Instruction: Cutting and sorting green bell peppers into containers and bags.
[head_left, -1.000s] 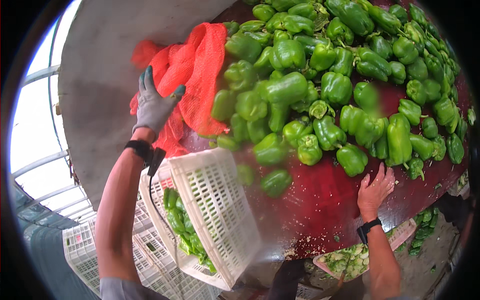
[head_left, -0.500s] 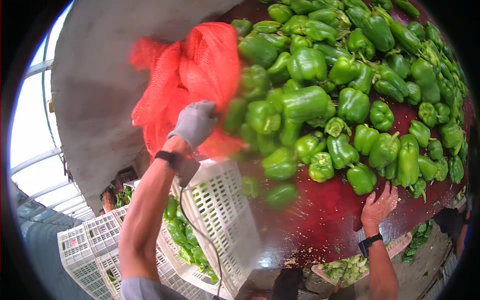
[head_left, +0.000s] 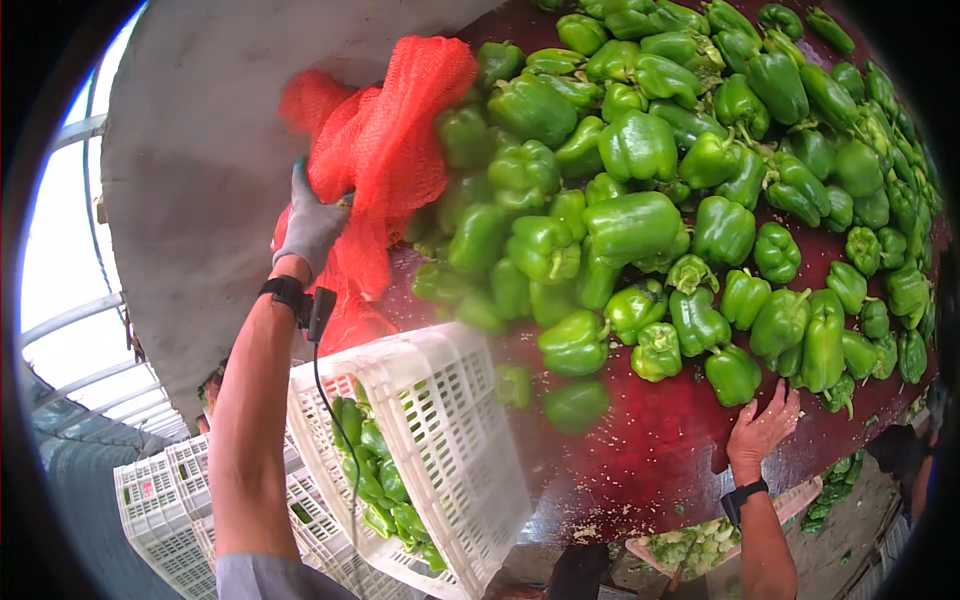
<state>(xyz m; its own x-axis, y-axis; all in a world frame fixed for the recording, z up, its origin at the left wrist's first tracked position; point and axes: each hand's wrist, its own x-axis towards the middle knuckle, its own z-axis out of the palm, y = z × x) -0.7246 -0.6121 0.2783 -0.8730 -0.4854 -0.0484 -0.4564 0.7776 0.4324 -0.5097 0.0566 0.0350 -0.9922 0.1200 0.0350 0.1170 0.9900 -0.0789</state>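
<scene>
My left hand (head_left: 312, 228), in a grey glove, is closed around a bunched red mesh bag (head_left: 395, 150) at the far left of the dark red table (head_left: 640, 460). The glove and the net hide part of the grip. My bare right hand (head_left: 762, 432) rests near the table's front edge, its fingers stretched out. Its fingertips are close to the nearest green bell peppers (head_left: 732, 375); whether they touch I cannot tell. Many more bell peppers lie heaped across the table, and those beside the mesh bag look blurred.
A tilted white plastic crate (head_left: 440, 440) holding green peppers (head_left: 380, 470) stands below my left forearm. More white crates (head_left: 165, 500) are stacked at the lower left. Under the front edge sits a pinkish container (head_left: 790, 505) of pale green scraps. A grey surface (head_left: 210, 150) lies far left.
My left hand has moved left and slightly up. The mesh bag has shifted and looks more gathered, uncovering some table and the crate's rim. My right hand has barely moved.
</scene>
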